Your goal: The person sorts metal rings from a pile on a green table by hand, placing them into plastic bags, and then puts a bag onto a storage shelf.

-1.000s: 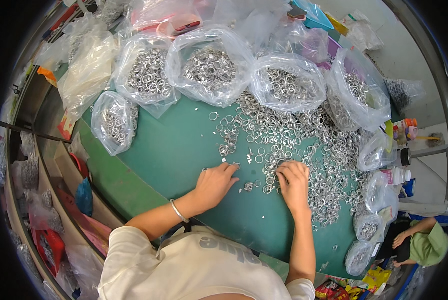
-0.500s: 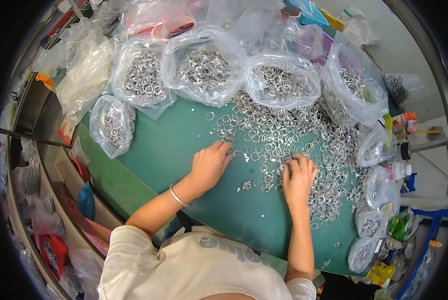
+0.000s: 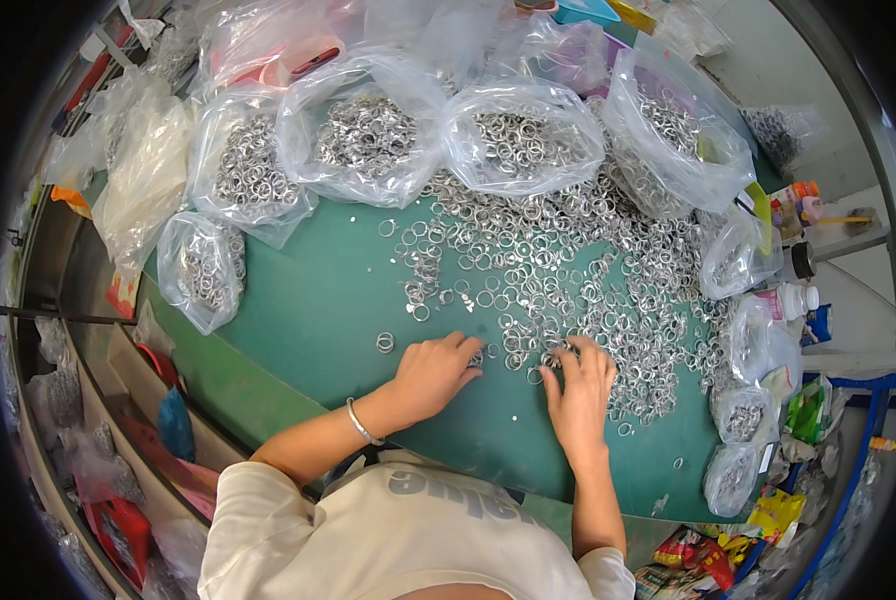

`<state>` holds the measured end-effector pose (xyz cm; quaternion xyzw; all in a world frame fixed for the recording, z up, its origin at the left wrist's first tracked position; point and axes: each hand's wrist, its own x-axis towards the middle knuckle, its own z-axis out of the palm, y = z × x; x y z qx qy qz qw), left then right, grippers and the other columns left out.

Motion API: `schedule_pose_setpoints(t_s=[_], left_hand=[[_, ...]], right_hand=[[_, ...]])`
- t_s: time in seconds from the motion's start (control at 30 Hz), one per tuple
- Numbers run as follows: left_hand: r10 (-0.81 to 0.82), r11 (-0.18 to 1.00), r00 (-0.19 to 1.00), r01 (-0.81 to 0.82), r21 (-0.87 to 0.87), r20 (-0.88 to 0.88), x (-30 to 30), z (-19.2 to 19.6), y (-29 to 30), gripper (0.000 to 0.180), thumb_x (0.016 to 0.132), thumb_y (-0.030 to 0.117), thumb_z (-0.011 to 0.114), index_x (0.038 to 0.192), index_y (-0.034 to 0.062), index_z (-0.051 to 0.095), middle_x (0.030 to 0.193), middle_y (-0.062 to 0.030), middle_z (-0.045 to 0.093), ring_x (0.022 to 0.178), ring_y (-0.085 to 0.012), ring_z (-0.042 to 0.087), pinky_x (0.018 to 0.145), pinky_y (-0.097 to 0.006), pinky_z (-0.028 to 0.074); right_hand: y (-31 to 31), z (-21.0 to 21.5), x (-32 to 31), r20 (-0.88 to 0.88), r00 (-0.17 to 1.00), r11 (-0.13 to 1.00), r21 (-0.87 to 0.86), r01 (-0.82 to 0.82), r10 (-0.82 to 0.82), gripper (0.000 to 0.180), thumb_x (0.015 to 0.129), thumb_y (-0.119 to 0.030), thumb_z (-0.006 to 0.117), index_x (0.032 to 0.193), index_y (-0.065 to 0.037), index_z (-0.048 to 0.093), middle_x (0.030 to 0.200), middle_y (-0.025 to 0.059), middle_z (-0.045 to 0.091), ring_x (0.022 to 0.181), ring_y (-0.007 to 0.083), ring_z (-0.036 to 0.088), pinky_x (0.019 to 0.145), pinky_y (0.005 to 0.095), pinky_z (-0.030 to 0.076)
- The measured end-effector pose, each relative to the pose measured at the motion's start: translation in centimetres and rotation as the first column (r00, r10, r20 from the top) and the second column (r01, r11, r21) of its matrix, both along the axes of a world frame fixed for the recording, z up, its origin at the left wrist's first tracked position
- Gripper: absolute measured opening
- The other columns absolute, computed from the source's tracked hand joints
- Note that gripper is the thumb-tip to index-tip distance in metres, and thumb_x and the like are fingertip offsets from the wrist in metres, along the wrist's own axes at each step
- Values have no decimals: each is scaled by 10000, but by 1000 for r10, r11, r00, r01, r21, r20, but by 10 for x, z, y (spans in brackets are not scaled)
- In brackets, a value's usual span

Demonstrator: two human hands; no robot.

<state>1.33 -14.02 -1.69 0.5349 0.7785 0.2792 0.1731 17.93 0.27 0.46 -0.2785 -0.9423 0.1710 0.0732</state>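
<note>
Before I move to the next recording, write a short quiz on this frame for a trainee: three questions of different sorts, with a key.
1. Multiple choice: which of the hands is nearer the main spread of loose rings?
A) the left
B) the right

2. True or false: the silver bangle is worn on the right wrist.

3. Fill in the colour: the tabletop under the rings is ____.

Key:
1. B; the right hand is at the edge of the spread.
2. False; it is worn on the left.
3. Green.
</note>
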Motion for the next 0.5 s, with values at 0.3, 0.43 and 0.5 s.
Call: schedule_pose_setpoints(t_s=[0.3, 0.43, 0.5], left_hand=[[208, 943, 919, -279, 180, 334, -25, 4, 16, 290, 834, 39, 595, 1100, 47, 482, 747, -133, 591, 626, -280, 582, 566, -362, 452], [156, 921, 859, -305, 244, 488, -36, -3, 19, 342, 850, -44, 516, 1177, 47, 477, 735, -87, 584, 664, -155, 542, 618, -287, 441], [184, 913, 806, -352, 207, 563, -39, -1, 20, 353, 861, -49, 500, 1202, 41, 479, 789, -67, 611, 736, -112, 560, 685, -266, 449]], right_hand=[[-7, -23, -23, -194, 973, 985, -90, -146, 126, 425, 728, -67, 704, 1122, -8, 556, 1195, 150, 496, 1075, 317, 485, 869, 412, 402], [12, -28, -30, -422, 891, 925, -380, -4, -170, 202, 790, 52, 607, 982, -9, 620, 928, 136, 590, 706, 206, 580, 595, 301, 467], [28, -33, -28, -451, 785, 791, -607, 79, -424, 142, 831, 27, 585, 968, 2, 613, 828, 52, 615, 625, 103, 557, 554, 203, 436]])
